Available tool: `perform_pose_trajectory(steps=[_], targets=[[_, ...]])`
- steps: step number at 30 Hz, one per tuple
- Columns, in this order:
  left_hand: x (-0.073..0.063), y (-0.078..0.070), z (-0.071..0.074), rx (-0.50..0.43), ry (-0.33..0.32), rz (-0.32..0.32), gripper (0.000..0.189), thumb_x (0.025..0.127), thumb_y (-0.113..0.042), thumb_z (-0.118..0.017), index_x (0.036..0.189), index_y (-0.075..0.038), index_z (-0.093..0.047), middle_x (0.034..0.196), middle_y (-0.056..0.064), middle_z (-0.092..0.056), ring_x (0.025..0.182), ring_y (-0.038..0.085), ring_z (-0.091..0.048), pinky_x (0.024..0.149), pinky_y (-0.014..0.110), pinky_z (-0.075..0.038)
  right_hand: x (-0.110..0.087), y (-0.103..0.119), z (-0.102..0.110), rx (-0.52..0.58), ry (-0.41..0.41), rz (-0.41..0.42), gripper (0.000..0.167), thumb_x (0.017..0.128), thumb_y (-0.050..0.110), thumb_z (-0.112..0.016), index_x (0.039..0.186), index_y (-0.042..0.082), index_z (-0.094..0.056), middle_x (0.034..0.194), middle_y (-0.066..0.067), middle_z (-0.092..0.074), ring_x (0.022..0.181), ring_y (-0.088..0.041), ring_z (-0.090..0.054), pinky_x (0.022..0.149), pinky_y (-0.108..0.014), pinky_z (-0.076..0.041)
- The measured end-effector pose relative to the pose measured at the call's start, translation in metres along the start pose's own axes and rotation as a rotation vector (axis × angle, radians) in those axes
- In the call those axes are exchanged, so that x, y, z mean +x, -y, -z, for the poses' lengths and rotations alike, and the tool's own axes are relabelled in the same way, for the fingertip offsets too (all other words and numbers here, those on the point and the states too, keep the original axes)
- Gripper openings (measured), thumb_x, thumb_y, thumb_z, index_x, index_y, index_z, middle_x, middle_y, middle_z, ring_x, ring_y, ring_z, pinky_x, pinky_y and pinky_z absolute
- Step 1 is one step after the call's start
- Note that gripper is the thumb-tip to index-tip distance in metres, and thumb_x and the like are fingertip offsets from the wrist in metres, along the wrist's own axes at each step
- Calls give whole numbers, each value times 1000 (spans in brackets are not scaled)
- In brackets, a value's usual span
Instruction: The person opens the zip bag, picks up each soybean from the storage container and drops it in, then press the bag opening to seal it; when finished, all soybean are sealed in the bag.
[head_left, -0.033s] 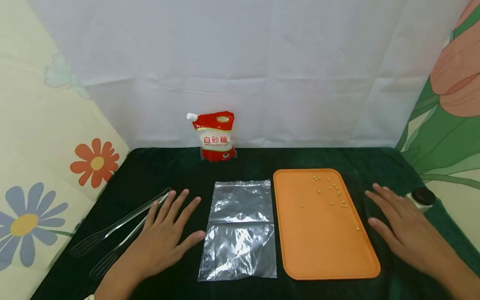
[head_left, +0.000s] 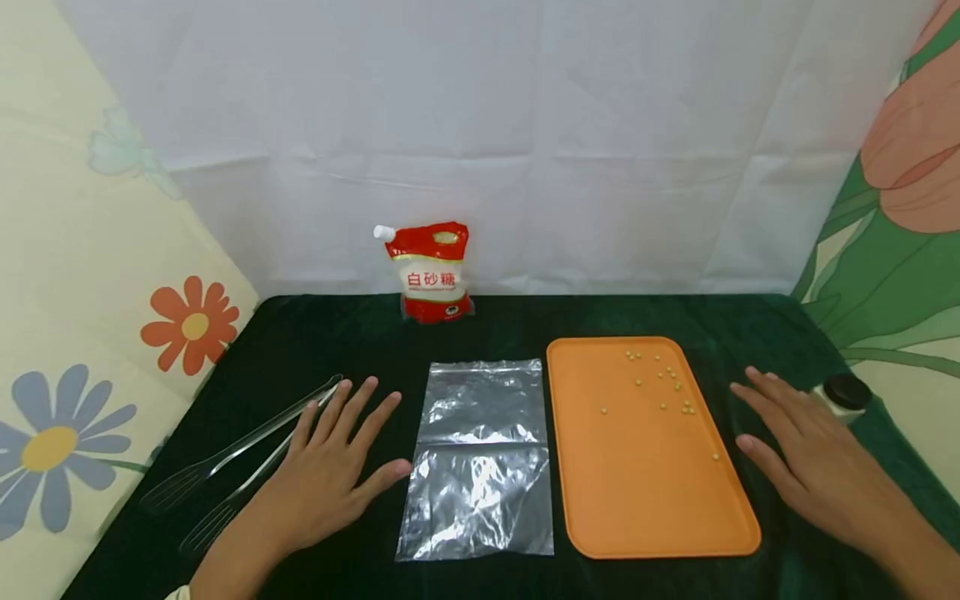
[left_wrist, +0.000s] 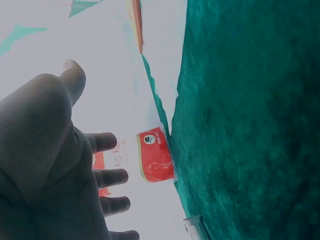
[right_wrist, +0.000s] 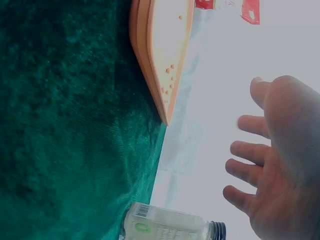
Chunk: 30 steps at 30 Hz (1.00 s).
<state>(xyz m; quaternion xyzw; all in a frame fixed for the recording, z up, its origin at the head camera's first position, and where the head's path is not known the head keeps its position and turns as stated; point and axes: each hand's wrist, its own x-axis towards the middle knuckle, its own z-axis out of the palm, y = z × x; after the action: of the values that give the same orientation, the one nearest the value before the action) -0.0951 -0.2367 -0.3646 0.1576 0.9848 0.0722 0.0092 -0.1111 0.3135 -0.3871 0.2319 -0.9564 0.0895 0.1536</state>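
My left hand [head_left: 322,479] is spread with its fingers apart and holds nothing. It is over the lower left of the table, partly covering a pair of metal tongs [head_left: 176,490] with slotted ends. Beside its thumb lies a flat clear plastic bag [head_left: 476,483]. On the far side of that bag from the left hand is an orange tray [head_left: 645,492] with several small pale yellow beads or beans [head_left: 687,408] scattered mostly at its upper right. Right of the tray my right hand [head_left: 817,467] is also spread, gripping nothing, and partly hides a black-lidded jar [head_left: 847,390].
At the back edge a red and white pouch of white sugar [head_left: 432,279] with a white spout stands in front of the white backdrop [head_left: 600,167]. In the right wrist view the jar [right_wrist: 165,223] is transparent and labelled. Dark green cloth [head_left: 510,329] covers the table.
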Motion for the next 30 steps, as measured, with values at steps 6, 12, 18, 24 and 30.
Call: perform_pose_trajectory(steps=[6, 12, 18, 24, 30], targets=[[-6, -1, 2, -4, 33, -43, 80, 95, -68, -45, 160, -25, -26, 167, 14, -10, 150, 44, -7, 113, 72, -9, 22, 10, 2, 10, -32, 53, 38, 96, 32, -67, 128, 11, -65, 141, -12, -54, 131, -39, -46, 106, -63, -33], [-20, -20, 9, -25, 252, -189, 64, 96, -63, -50, 148, -27, -47, 159, 11, -31, 141, 38, -35, 108, 64, -35, 71, 34, -10, 56, -55, 170, 14, 93, 23, -72, 106, 19, -74, 105, 3, -70, 100, -25, -62, 85, -53, -47], [-32, -36, 5, -4, 363, -302, 48, 96, -59, -54, 133, -29, -59, 138, 5, -52, 117, 24, -55, 90, 47, -54, 132, 61, -35, 104, -18, 264, 11, 94, 22, -71, 103, 17, -75, 101, 4, -71, 93, -20, -61, 81, -46, -49], [-42, -37, -9, -27, 428, -329, 43, 94, -55, -58, 128, -29, -61, 128, -1, -56, 109, 15, -58, 84, 36, -55, 184, 89, -68, 166, 65, 300, 11, 95, 21, -70, 103, 15, -75, 97, 4, -68, 87, -18, -57, 76, -38, -49], [-47, -32, -22, -64, 474, -318, 51, 86, -58, -67, 129, -32, -59, 132, -1, -54, 110, 18, -58, 83, 36, -55, 214, 115, -94, 128, 173, 269, 16, 94, 22, -71, 107, 12, -71, 101, -2, -61, 91, -21, -53, 78, -38, -49]])
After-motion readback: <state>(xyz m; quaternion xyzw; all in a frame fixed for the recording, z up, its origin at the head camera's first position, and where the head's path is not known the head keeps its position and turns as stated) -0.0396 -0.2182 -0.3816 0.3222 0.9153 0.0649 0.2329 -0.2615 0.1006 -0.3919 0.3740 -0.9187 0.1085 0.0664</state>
